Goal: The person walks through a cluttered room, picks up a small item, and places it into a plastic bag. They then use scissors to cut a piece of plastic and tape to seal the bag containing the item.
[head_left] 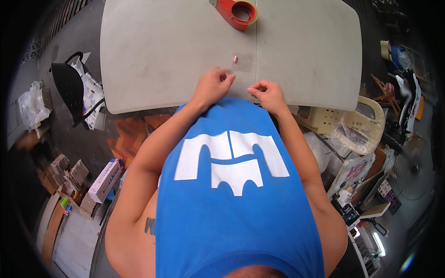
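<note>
Close to the near edge of the table point(162, 55), my left hand point(214, 85) is closed, thumb and fingers drawn together, its fingertips slightly blurred. My right hand point(269, 95) pinches thumb against forefinger a short way to the right. Whatever either pinch holds is too small or too see-through to make out. Just beyond the hands lies a small pinkish cylinder point(235, 59). It rests by a faint, see-through squarish patch point(245, 63), perhaps clear film. A red tape dispenser point(236, 14) with a roll of tape lies at the far side of the table.
A black chair point(67, 88) stands left of the table, with printed bags on it. To the right is a cream plastic chair point(361, 125) wrapped in clear plastic. A long box point(105, 180) and stacked cardboard point(74, 173) sit at lower left.
</note>
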Motion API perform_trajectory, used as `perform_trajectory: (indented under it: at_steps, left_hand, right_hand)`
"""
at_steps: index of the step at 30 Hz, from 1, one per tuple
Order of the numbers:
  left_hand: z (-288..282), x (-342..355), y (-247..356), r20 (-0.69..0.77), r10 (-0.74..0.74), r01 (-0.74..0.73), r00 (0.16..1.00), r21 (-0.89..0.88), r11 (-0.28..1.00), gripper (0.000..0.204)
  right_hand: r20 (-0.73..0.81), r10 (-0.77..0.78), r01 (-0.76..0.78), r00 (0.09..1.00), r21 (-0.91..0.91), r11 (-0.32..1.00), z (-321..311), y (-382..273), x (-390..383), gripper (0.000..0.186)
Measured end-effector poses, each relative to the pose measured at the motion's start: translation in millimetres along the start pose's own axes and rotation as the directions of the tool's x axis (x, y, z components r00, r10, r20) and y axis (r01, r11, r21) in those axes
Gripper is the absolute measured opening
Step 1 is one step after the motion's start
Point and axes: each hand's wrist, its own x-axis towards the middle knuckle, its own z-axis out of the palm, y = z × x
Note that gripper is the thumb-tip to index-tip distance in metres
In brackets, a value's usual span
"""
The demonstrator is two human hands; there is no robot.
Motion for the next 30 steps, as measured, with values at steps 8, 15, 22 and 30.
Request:
perform_trajectory:
  at_steps: [8, 15, 22, 30]
  left_hand:
    - [27, 72, -11, -0.259, 0.316, -0.143, 0.913, 0.522, 0.841, 0.024]
    - [13, 81, -8, -0.084, 0.025, -0.012, 0.996, 0.147, 0.989, 0.021]
    - [-30, 55, -13, -0.031, -0.032, 0.026, 0.999, -0.174, 0.984, 0.019]
    - [-50, 45, -40, -0.034, -0.12, 0.117, 0.992, -0.093, 0.989, 0.022]
  right_hand:
    - [-0.373, -0.117, 0.048, 0.92, -0.189, 0.981, -46, 12, -6, 0.025]
    - [-0.404, -0.484, 0.285, 0.776, -0.46, 0.841, -58, 3, -7, 0.02]
    - [-0.255, -0.559, 0.407, 0.789, -0.464, 0.787, -47, -38, -5, 0.018]
    - [0.148, -0.098, 0.078, 0.984, 0.137, 0.988, 1, -56, 24, 0.027]
